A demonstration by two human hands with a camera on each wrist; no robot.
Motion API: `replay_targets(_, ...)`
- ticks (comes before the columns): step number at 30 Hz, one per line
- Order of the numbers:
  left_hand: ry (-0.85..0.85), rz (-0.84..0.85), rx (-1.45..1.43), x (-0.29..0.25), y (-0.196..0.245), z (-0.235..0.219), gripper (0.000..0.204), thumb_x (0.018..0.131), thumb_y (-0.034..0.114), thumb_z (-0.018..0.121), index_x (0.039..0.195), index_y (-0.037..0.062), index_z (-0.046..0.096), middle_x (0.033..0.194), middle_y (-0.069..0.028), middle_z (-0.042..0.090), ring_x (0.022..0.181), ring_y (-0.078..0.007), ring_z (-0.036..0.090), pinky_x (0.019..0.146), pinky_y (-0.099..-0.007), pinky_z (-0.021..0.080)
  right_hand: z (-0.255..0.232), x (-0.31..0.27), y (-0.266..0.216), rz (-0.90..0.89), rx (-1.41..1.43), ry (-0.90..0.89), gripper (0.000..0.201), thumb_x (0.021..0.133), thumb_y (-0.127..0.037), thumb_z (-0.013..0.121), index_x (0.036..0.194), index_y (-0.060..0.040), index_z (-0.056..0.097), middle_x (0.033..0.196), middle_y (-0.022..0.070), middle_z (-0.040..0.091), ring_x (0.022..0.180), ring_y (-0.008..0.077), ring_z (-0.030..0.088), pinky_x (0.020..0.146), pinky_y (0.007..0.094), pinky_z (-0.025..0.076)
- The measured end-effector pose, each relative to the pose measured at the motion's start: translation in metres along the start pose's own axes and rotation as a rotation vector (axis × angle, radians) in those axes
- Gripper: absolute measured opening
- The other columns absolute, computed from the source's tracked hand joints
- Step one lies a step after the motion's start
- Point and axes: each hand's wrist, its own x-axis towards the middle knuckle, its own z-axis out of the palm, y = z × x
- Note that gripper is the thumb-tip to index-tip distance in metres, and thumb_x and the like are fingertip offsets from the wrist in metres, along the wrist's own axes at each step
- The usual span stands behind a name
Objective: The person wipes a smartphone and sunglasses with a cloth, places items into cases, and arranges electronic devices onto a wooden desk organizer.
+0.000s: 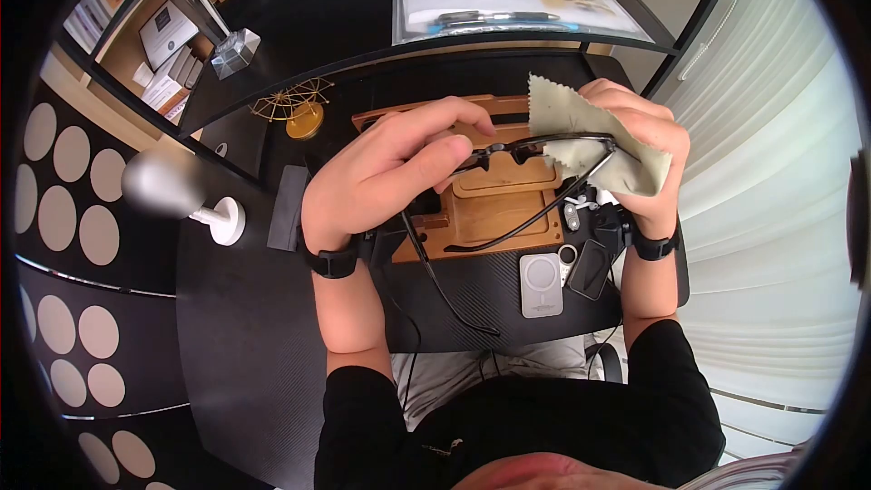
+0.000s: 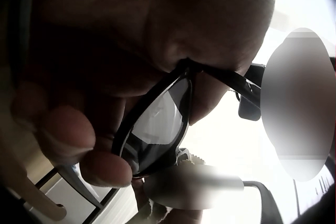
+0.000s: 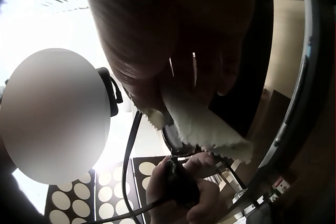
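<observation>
Black-framed glasses (image 1: 500,149) are held up over the desk, both temples unfolded and pointing back toward the person. My left hand (image 1: 386,163) grips them at the left lens end, with thumb and fingers at the rim. In the left wrist view, that lens (image 2: 160,116) shows between the fingers. My right hand (image 1: 660,132) pinches a grey-green cloth (image 1: 567,113) with zigzag edges around the other lens, which is mostly hidden by the cloth. From the right wrist view, the cloth (image 3: 205,129) hangs from the fingers beside the rim.
Beneath the hands lies a wooden desk organizer (image 1: 494,218). Near the front edge are a grey power bank (image 1: 542,286) and a dark phone-like case (image 1: 590,269). A white lamp (image 1: 222,218) and golden wire ornament (image 1: 304,118) stand left; a shelf (image 1: 318,27) crosses behind.
</observation>
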Motion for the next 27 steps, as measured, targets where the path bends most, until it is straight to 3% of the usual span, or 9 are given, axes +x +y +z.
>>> replay_targets(2,-0.011,-0.004,-0.008,0.001,0.001,0.0,0.044,0.101,0.034,0.048,0.125,-0.0014,0.059,0.097,-0.0032,0.064,0.076,-0.0079,0.052,0.063,-0.022,0.039,0.002,-0.002,0.003,-0.009,0.036,0.03,0.037,0.066,-0.01,0.082,0.096,0.0089,0.068,0.094,0.0193,0.07,0.08,0.0317,0.065,0.073,0.0382,0.051)
replay_targets(13,-0.023,0.0,0.006,0.001,0.004,0.004,0.046,0.102,0.034,0.046,0.126,-0.0034,0.058,0.107,-0.0077,0.066,0.076,-0.0099,0.055,0.066,-0.0232,0.043,0.006,-0.01,0.012,-0.009,0.142,0.098,0.037,0.065,-0.005,0.083,0.094,0.0101,0.066,0.092,0.0203,0.069,0.079,0.0327,0.063,0.073,0.0396,0.051)
replay_targets(17,-0.026,0.005,-0.006,0.002,0.003,0.006,0.046,0.102,0.033,0.046,0.127,-0.0035,0.058,0.108,-0.0086,0.066,0.077,-0.0097,0.055,0.067,-0.0231,0.043,0.005,-0.007,0.008,0.006,0.082,0.024,0.037,0.066,-0.006,0.083,0.094,0.0095,0.065,0.092,0.0202,0.069,0.079,0.0327,0.063,0.073,0.0394,0.052)
replay_targets(19,-0.038,-0.006,-0.006,0.003,0.003,0.007,0.045,0.102,0.032,0.045,0.127,-0.0034,0.058,0.108,-0.0084,0.066,0.077,-0.0093,0.055,0.067,-0.023,0.043,0.012,-0.007,0.005,0.038,0.164,0.11,0.036,0.065,-0.007,0.084,0.089,0.0116,0.065,0.086,0.0193,0.068,0.08,0.0351,0.064,0.081,0.0483,0.054)
replay_targets(22,-0.077,-0.022,0.005,0.005,0.002,0.007,0.043,0.103,0.03,0.044,0.126,-0.0034,0.058,0.108,-0.0082,0.065,0.077,-0.0087,0.054,0.068,-0.0229,0.043,0.007,-0.005,0.008,0.033,0.095,-0.015,0.039,0.065,-0.009,0.085,0.092,0.0115,0.065,0.086,0.0191,0.067,0.078,0.0349,0.063,0.078,0.047,0.053)
replay_targets(26,-0.099,-0.021,0.063,0.008,0.0,0.008,0.04,0.104,0.026,0.043,0.127,-0.0033,0.058,0.109,-0.0077,0.065,0.076,-0.009,0.053,0.068,-0.0236,0.044,0.018,-0.005,0.003,0.1,0.097,0.047,0.039,0.065,-0.009,0.084,0.093,0.011,0.065,0.085,0.0189,0.067,0.076,0.0343,0.062,0.076,0.0453,0.052)
replay_targets(27,-0.098,-0.021,0.063,0.008,0.0,0.008,0.04,0.104,0.026,0.043,0.127,-0.0033,0.058,0.109,-0.0077,0.065,0.076,-0.009,0.053,0.068,-0.0236,0.044,0.018,-0.003,0.003,0.105,0.116,0.018,0.036,0.065,-0.006,0.084,0.092,0.0083,0.066,0.088,0.0168,0.069,0.078,0.031,0.064,0.074,0.0406,0.052)
